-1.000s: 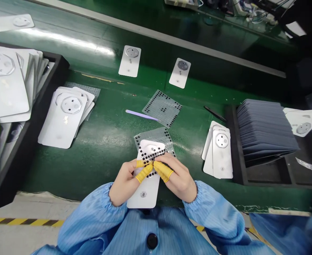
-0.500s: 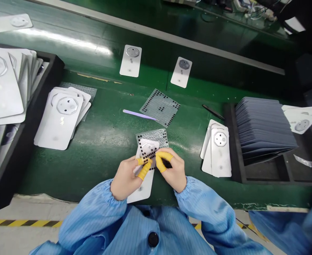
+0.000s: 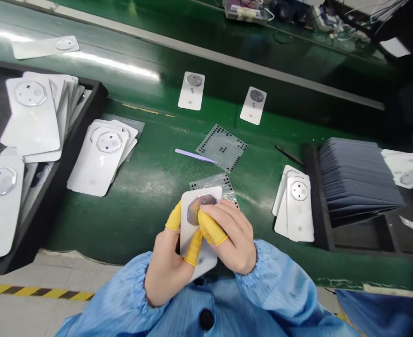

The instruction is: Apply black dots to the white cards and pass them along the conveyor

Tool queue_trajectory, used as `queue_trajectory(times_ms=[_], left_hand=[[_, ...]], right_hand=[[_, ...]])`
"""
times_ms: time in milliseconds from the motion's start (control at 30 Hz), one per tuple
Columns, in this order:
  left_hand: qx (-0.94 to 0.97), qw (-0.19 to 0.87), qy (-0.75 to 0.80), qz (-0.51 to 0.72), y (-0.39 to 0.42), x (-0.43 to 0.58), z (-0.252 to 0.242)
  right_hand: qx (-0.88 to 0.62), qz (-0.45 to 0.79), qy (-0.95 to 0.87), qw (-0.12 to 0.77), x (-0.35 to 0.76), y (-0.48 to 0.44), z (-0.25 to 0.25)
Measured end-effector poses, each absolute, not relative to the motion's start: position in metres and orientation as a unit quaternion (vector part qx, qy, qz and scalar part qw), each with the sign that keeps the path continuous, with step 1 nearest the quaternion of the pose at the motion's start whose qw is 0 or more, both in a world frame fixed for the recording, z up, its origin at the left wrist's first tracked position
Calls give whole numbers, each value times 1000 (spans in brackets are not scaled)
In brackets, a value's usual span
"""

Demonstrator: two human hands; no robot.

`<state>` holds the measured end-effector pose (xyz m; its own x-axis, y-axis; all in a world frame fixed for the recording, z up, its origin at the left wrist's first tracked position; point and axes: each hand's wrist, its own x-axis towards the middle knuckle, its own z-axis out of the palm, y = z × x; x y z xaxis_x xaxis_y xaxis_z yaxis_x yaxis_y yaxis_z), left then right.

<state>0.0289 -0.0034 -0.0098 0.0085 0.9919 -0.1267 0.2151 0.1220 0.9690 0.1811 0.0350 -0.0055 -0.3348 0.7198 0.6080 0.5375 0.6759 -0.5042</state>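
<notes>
My left hand [image 3: 176,255], with yellow finger cots, grips a white phone back cover [image 3: 192,243] by its edges, holding it up and tilted. Pressed close to the cover's octagonal camera ring [image 3: 196,209] are the closed fingers of my right hand [image 3: 229,234], also in yellow cots. Whatever small thing may be between those fingertips is hidden. Just beyond the cover lies a clear sheet with small black dots [image 3: 215,181], partly covered. A second dotted sheet [image 3: 217,149] lies farther out, with purple tweezers [image 3: 195,156] across its near edge.
Stacked white covers lie at left [image 3: 97,164] and right [image 3: 299,210]. A black tray of covers [image 3: 94,100] stands far left. At right, another black tray [image 3: 313,187] holds dark grey sheets [image 3: 357,173]. Two single covers [image 3: 191,100] lie at the back, and black tweezers [image 3: 289,154] by the right tray.
The near dotted sheet was over the cover in my hands and now lies beyond it. The cover has been lifted and tilted, and my right fingers have moved onto its camera ring.
</notes>
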Motion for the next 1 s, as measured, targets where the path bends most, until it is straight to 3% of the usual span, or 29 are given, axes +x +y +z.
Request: queue_trajectory(times_ms=[233,500,767,1000], left_hand=[[541,492,547,408,-1,34,-9],[574,462,570,363,1,39,-10],[554,498,574,340,0,43,-11],[528,507,601,320,0,44,-14]], right_hand=[[-406,25,-844,350,187,26,-6],[-411,30,-852,323,190,21,-6],[-425,54,-852,302,192,19,-11],[-448,-14,-873,193,191,12,-6]])
